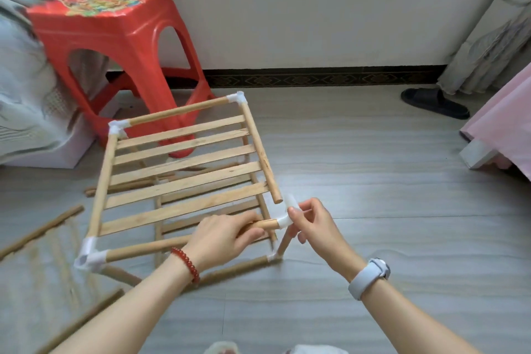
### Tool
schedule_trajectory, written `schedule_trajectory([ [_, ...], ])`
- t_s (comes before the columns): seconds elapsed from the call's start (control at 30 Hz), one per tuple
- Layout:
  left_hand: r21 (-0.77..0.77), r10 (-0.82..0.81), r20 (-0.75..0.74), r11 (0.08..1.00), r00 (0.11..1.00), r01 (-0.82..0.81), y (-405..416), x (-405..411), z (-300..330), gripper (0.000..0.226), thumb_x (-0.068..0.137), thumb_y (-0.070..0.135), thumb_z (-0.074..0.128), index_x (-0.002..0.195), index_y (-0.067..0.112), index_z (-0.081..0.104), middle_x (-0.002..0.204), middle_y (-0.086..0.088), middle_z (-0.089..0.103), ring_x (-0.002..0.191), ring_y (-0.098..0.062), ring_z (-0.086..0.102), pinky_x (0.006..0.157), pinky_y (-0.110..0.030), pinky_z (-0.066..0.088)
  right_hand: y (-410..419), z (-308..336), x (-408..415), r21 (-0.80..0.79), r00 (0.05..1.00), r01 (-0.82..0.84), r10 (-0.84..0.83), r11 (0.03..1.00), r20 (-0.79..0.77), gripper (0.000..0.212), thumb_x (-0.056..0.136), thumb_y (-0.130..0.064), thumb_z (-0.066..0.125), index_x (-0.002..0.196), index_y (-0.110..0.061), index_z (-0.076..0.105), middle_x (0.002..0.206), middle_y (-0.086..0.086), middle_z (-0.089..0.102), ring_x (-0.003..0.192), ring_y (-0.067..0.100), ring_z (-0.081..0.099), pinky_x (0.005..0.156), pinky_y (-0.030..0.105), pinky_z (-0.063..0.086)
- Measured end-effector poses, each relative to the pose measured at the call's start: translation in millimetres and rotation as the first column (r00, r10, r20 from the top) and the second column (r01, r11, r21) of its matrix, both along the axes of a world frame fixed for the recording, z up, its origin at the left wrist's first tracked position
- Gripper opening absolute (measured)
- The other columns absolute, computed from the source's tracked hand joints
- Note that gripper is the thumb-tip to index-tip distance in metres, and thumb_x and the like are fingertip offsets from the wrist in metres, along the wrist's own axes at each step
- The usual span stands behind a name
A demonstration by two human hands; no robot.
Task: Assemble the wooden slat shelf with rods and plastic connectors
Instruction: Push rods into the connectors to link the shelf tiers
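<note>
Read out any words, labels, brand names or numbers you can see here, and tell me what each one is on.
No readable text anywhere in this view.
Red stool: its top carries a colourful printed picture, too blurred to show any lettering.
Watch on the right wrist: only the pale band and case side show, no display or brand.
Plastic connector, wooden rods and slats: plain, no markings.

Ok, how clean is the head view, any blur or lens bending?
Head view: even soft light; white connector and both hands sharp; loose slat panel lower left smeared by blur; red stool and curtain bowed by wide-angle distortion.
</note>
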State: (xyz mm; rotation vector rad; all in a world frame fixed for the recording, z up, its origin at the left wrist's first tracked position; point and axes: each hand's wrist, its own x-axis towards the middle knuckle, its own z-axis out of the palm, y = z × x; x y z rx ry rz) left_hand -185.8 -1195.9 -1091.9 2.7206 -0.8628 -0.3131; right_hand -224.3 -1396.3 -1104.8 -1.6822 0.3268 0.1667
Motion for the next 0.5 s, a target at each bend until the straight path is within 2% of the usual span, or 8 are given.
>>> schedule_trajectory([
  [0.1,-0.019,0.028,0.035,0.999,0.999,-0.027,4.0,-4.0,-4.8,0.038,0.092,0.061,0.03,0.11,0.035,0.053,0.084,0.01,0.064,0.082,-0.016,0.061,0.064,-0.031,0.04,6.3,1.4,0.1,-0.034,1.0,0.027,-0.028,0.999,-0.001,0.019,0.094,-0.021,0.056,0.089,-0.007,0.045,0.069,0.015,0.061,0.043,0.006,0.051,0.049,0.018,0.039],
  [0.2,-0.042,0.045,0.098,0.998,0.994,-0.041,2.5,-7.2,-5.0,0.035,0.094,0.057,0.03,0.109,0.036,0.054,0.085,0.009,0.066,0.083,-0.018,0.061,0.061,-0.031,0.032,5.6,0.3,-1.0,0.072,0.995,0.092,-0.089,0.993,-0.051,0.025,0.092,-0.024,0.059,0.093,-0.002,0.047,0.067,0.013,0.064,0.053,0.017,0.054,0.056,0.025,0.042],
  [0.3,-0.049,0.059,0.1,0.997,0.993,-0.054,3.7,-7.9,-4.4,0.036,0.094,0.057,0.03,0.109,0.035,0.054,0.085,0.008,0.066,0.083,-0.018,0.061,0.061,-0.03,0.033,2.2,3.3,-0.1,0.114,0.995,-0.003,0.015,0.993,-0.101,0.024,0.091,-0.023,0.059,0.089,-0.006,0.043,0.059,0.008,0.063,0.059,0.024,0.052,0.055,0.026,0.04],
  [0.4,-0.055,0.072,0.086,0.996,0.994,-0.067,2.3,-5.9,-4.2,0.031,0.094,0.055,0.036,0.109,0.035,0.055,0.086,0.008,0.066,0.085,-0.018,0.061,0.061,-0.03,0.032,0.1,9.0,5.7,-0.106,0.98,-0.193,0.186,0.976,-0.069,0.02,0.093,-0.023,0.058,0.086,-0.013,0.042,0.058,0.0,0.058,0.049,0.009,0.046,0.052,0.019,0.038],
  [0.47,-0.06,0.094,0.074,0.994,0.993,-0.089,2.2,-4.4,-5.7,0.032,0.093,0.056,0.036,0.107,0.036,0.057,0.084,0.008,0.066,0.083,-0.018,0.061,0.061,-0.03,0.033,-1.9,8.4,11.4,-0.251,0.965,-0.261,0.258,0.932,-0.048,0.015,0.093,-0.027,0.057,0.088,-0.019,0.045,0.073,-0.004,0.064,0.051,0.003,0.044,0.057,0.02,0.038],
  [0.5,-0.059,0.101,0.068,0.994,0.993,-0.097,2.2,-3.8,-6.1,0.032,0.093,0.056,0.036,0.106,0.036,0.058,0.084,0.008,0.066,0.084,-0.018,0.06,0.061,-0.03,0.035,-2.0,7.9,13.0,-0.26,0.96,-0.279,0.278,0.924,-0.044,0.013,0.093,-0.028,0.056,0.091,-0.021,0.046,0.083,-0.003,0.069,0.052,0.002,0.045,0.06,0.022,0.039],
])
